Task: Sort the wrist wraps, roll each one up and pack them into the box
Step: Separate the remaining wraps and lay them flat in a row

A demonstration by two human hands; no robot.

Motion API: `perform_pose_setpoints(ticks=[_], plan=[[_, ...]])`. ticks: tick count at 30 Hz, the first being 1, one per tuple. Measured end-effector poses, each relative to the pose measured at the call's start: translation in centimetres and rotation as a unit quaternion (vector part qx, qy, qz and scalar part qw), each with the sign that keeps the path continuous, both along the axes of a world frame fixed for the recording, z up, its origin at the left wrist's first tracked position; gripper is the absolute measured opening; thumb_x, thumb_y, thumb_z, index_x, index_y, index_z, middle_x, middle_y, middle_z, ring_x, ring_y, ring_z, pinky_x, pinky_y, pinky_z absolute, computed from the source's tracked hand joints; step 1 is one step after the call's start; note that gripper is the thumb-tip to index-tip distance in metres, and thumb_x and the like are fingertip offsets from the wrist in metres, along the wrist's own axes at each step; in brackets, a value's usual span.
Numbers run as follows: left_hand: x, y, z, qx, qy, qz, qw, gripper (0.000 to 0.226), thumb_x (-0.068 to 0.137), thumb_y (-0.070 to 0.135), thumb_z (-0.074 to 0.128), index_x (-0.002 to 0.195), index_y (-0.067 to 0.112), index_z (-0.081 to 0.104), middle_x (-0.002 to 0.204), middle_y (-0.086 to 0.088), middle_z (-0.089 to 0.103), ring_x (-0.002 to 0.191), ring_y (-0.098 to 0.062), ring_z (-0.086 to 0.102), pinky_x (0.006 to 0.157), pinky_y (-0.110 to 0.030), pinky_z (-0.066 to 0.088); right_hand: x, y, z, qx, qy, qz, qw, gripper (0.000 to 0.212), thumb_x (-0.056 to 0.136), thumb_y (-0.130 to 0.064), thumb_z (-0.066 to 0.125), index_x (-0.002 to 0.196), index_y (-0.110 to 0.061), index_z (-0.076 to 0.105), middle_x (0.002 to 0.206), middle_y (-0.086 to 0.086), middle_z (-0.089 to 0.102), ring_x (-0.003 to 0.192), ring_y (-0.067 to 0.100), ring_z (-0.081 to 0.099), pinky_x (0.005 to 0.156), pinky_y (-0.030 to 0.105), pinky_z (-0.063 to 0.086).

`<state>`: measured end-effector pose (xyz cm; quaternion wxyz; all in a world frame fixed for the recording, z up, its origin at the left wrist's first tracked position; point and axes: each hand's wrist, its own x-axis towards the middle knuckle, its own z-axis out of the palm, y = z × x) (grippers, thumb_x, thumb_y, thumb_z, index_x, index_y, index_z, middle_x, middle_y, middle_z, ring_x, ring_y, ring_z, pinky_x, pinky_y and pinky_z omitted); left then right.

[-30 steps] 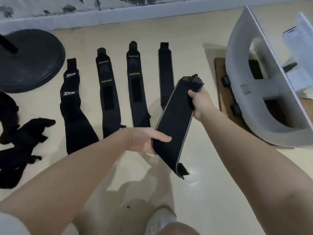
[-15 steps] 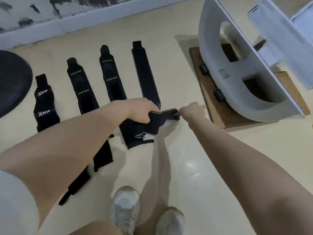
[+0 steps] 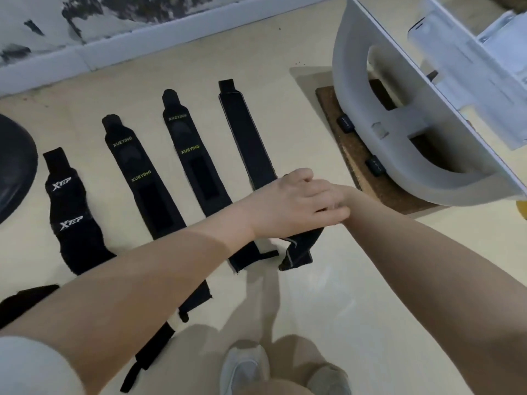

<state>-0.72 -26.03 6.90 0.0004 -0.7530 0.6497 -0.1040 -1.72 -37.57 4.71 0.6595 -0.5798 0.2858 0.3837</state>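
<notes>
Four black wrist wraps lie side by side on the floor: an XTEP wrap (image 3: 68, 206), two XUEYING wraps (image 3: 137, 178) (image 3: 194, 161) and a plain wrap (image 3: 248, 143). A fifth black wrap (image 3: 299, 250) lies to their right, and only its near end shows. My left hand (image 3: 288, 203) rests on top of it with its fingers stretched out to the right. My right hand (image 3: 346, 195) reaches in from the right and is almost entirely hidden under my left hand.
A white curved shell (image 3: 399, 166) stands on a brown cork board (image 3: 350, 155) at the right, with two small black items at its base. A dark round disc (image 3: 14, 169) sits at the left edge. More black fabric (image 3: 22, 300) lies at the lower left. My shoes (image 3: 245, 369) are below.
The wrap I held up between both hands has come down flat onto the floor beside the plain wrap. My left hand now covers it and my right hand.
</notes>
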Motion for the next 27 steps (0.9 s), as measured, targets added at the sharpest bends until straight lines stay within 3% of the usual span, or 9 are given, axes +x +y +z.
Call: perform_pose_setpoints(ticks=[2, 4, 8, 11, 13, 16, 19, 22, 27], plan=[[0.0, 2.3, -1.2, -0.240, -0.005, 0.052, 0.969, 0.036, 0.084, 0.016, 0.048, 0.119, 0.022, 0.045, 0.122, 0.003, 0.046, 0.109, -0.018, 0.046, 0.093, -0.034, 0.029, -0.8, 0.3, -0.1, -0.040, -0.031, -0.009, 0.999, 0.023, 0.099, -0.011, 0.041, 0.113, -0.004, 0.059, 0.085, 0.003, 0.060, 0.080, 0.014, 0.059, 0.082, 0.035, 0.051], [0.4, 4.0, -2.0, -0.262, 0.152, 0.234, 0.924, 0.041, 0.089, 0.031, 0.045, 0.129, 0.020, 0.043, 0.132, 0.000, 0.040, 0.121, -0.022, 0.040, 0.101, -0.036, 0.024, -1.1, 0.3, 0.9, -0.047, -0.036, -0.020, 0.998, 0.025, 0.094, 0.002, 0.037, 0.104, -0.006, 0.058, 0.095, 0.010, 0.065, 0.083, 0.017, 0.062, 0.080, 0.032, 0.053], [3.6, 4.8, -3.7, -0.154, 0.566, 0.481, 0.651, 0.060, 0.099, 0.046, 0.036, 0.147, 0.010, 0.029, 0.149, -0.007, 0.035, 0.138, -0.024, 0.031, 0.111, -0.036, 0.025, -0.1, -1.1, 1.8, -0.055, -0.014, -0.013, 0.998, 0.030, 0.098, -0.020, 0.045, 0.123, -0.008, 0.055, 0.122, 0.012, 0.064, 0.110, 0.026, 0.062, 0.101, 0.041, 0.046], [5.5, 3.8, -4.6, -0.173, 0.769, 0.394, 0.473, 0.052, 0.096, 0.051, 0.044, 0.127, 0.010, 0.051, 0.128, -0.007, 0.060, 0.116, -0.016, 0.058, 0.103, -0.030, 0.040, 1.0, -1.4, 1.3, -0.077, -0.001, 0.021, 0.997, 0.035, 0.095, -0.040, 0.050, 0.116, -0.014, 0.060, 0.114, 0.003, 0.069, 0.103, 0.018, 0.066, 0.086, 0.029, 0.052], [6.0, 2.7, -4.9, -0.239, 0.821, 0.336, 0.395, 0.023, 0.097, 0.031, 0.053, 0.102, 0.009, 0.059, 0.097, -0.004, 0.072, 0.088, -0.012, 0.068, 0.090, -0.032, 0.052, 2.2, -1.3, 1.3, -0.078, 0.002, 0.029, 0.997, 0.030, 0.095, -0.038, 0.051, 0.111, -0.016, 0.061, 0.109, 0.002, 0.070, 0.094, 0.016, 0.068, 0.079, 0.028, 0.053], [8.2, 1.6, -4.9, -0.339, 0.803, 0.334, 0.359, 0.013, 0.096, 0.014, 0.056, 0.105, 0.007, 0.059, 0.105, -0.015, 0.067, 0.093, -0.024, 0.067, 0.084, -0.040, 0.056, 4.6, -2.1, 0.7, -0.026, 0.004, 0.000, 1.000, 0.031, 0.089, -0.037, 0.056, 0.110, -0.016, 0.063, 0.109, 0.004, 0.070, 0.093, 0.019, 0.068, 0.083, 0.034, 0.055], [11.3, 1.3, -5.5, -0.378, 0.758, 0.380, 0.372, 0.007, 0.097, 0.019, 0.055, 0.096, 0.013, 0.060, 0.104, -0.011, 0.066, 0.097, -0.025, 0.065, 0.088, -0.041, 0.055, 7.0, -2.2, -0.4, 0.033, 0.042, 0.047, 0.997, 0.051, 0.075, -0.051, 0.058, 0.111, -0.016, 0.065, 0.112, 0.005, 0.070, 0.101, 0.025, 0.066, 0.093, 0.043, 0.050], [14.3, 1.0, -6.7, -0.385, 0.720, 0.425, 0.390, 0.010, 0.096, 0.022, 0.054, 0.103, 0.015, 0.057, 0.113, -0.010, 0.064, 0.108, -0.026, 0.062, 0.098, -0.045, 0.049, 8.5, -1.6, -1.8, 0.038, 0.063, 0.074, 0.995, 0.043, 0.082, -0.053, 0.054, 0.101, -0.018, 0.068, 0.100, 0.001, 0.073, 0.091, 0.020, 0.069, 0.091, 0.040, 0.052], [17.9, 1.2, -7.5, -0.355, 0.733, 0.434, 0.385, 0.025, 0.097, 0.023, 0.053, 0.118, 0.010, 0.058, 0.115, -0.011, 0.066, 0.106, -0.025, 0.064, 0.093, -0.043, 0.052, 14.7, -0.4, -3.7, -0.032, -0.125, -0.012, 0.992, 0.032, 0.097, -0.033, 0.050, 0.123, -0.016, 0.057, 0.110, 0.003, 0.069, 0.100, 0.020, 0.066, 0.086, 0.031, 0.055]])
